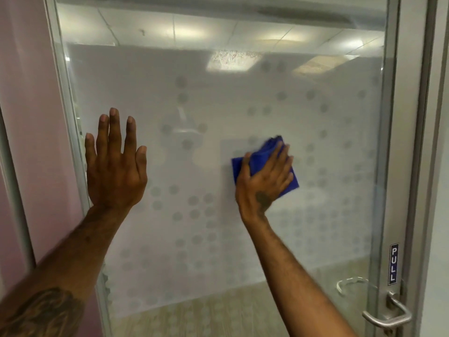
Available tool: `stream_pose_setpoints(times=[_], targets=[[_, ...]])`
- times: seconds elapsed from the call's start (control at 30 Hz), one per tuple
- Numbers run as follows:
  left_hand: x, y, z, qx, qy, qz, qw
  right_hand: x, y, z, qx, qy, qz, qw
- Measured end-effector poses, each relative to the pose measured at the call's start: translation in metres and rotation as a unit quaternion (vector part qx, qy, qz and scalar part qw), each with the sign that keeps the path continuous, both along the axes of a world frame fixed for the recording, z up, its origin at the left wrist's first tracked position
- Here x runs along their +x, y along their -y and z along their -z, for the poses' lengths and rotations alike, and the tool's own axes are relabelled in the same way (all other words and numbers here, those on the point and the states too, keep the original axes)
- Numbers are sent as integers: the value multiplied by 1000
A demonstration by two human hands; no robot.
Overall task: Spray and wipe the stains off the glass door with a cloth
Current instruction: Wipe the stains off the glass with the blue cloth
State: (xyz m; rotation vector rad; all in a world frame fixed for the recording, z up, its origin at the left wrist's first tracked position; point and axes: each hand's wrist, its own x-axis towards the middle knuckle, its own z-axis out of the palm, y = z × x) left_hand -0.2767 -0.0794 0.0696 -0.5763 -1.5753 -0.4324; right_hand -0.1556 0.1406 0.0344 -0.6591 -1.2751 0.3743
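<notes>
The glass door [213,98] fills the view, its middle covered by frosted film with grey dots. My right hand [263,181] presses a folded blue cloth [269,152] flat against the glass, right of centre. My left hand [114,164] lies flat on the glass near the left frame, fingers spread and pointing up, holding nothing. A patch of fine droplets or speckles [230,60] shows on the clear glass above the film. No spray bottle is in view.
A metal lever handle [388,314] sits at the lower right on the door frame [391,166], below a blue PULL sign [393,263]. A pink wall [26,93] borders the door on the left. Wooden floor shows through the lower glass.
</notes>
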Motion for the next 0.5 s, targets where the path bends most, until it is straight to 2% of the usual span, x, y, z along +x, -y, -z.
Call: stream_pose_setpoints(times=[0.1, 0.2, 0.27, 0.33, 0.4, 0.5], targets=[[0, -1, 1, -1, -1, -4, 1000, -14, 38, -2, 144, 97, -3, 985], [-1, 1, 0, -6, -1, -6, 1000, -22, 65, 30, 289, 191, -42, 937], [-1, 2, 0, -9, 1, -2, 1000, -21, 68, 61, 354, 229, -59, 905], [-1, 2, 0, -10, 4, 4, 1000, -16, 61, 93, 394, 259, -64, 879], [-1, 1, 0, -10, 1, 10, 1000, -8, 48, 121, 410, 274, -50, 868], [-1, 0, 1, -2, -5, 12, 1000, 5, 18, 151, 374, 283, -11, 883]])
